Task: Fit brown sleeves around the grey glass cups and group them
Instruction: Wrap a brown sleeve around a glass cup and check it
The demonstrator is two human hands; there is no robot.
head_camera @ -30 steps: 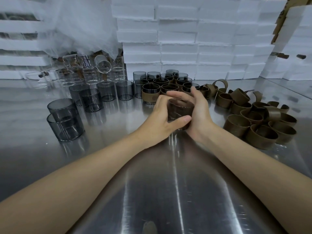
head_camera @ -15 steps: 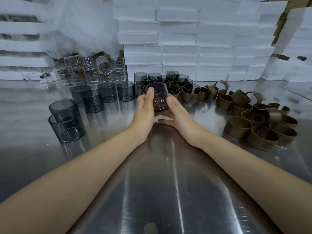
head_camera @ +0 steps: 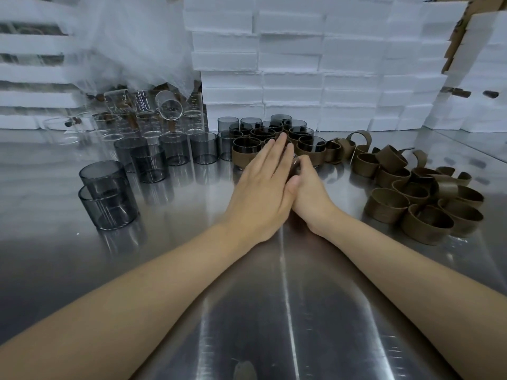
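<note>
Moved: both hands forward, now at the sleeved grey glass cups (head_camera: 274,138)
Left hand (head_camera: 263,193): flat, fingers extended, holding nothing visible
Right hand (head_camera: 307,193): grip hidden, cannot tell
Surface: reflective steel table (head_camera: 274,311)
Room: stacked white foam blocks (head_camera: 315,64) behind

Cup (head_camera: 295,163) mostly behind hands

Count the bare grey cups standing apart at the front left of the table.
2: the near cup at the front, the far cup directly behind it, partly overlapped.
</note>
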